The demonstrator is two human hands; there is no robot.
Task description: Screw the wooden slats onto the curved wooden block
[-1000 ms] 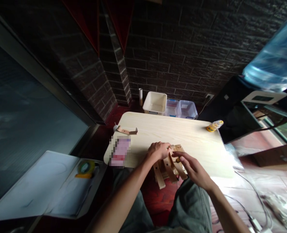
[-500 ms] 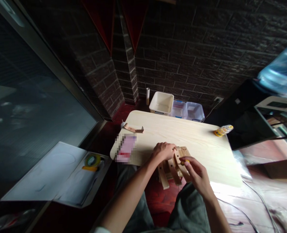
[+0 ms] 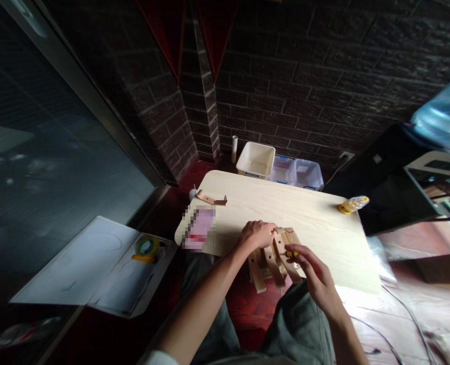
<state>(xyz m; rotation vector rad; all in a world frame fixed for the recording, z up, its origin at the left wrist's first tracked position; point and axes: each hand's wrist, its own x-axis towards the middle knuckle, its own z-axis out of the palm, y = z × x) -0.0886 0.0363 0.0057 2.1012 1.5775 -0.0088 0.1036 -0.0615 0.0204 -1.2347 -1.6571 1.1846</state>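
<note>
A slatted wooden assembly (image 3: 274, 268) of light wood lies at the front edge of the pale table (image 3: 278, 200), its slats sticking out over the edge. My left hand (image 3: 258, 234) is wrapped round its upper left part, fingers bent. In my right hand (image 3: 314, 268) is a small screwdriver with a yellow and black handle (image 3: 292, 254), pinched between thumb and fingers. The tool points left at the right-hand slat; whether its tip touches a screw is too small to tell. A separate curved wooden piece (image 3: 211, 199) with upright pins rests at the table's far left.
A blurred pink item (image 3: 201, 228) lies on the table's left, a yellow-capped bottle (image 3: 353, 204) at its right edge. Beyond the table stand a cream bin (image 3: 255, 159) and clear bins (image 3: 308, 174). To the left, an open white box (image 3: 76, 263) holds a tape roll (image 3: 147, 247).
My right hand has shifted slightly right, and the screwdriver now shows more plainly, pointing left. My left hand keeps its hold on the wood. The whole view has shifted a little.
</note>
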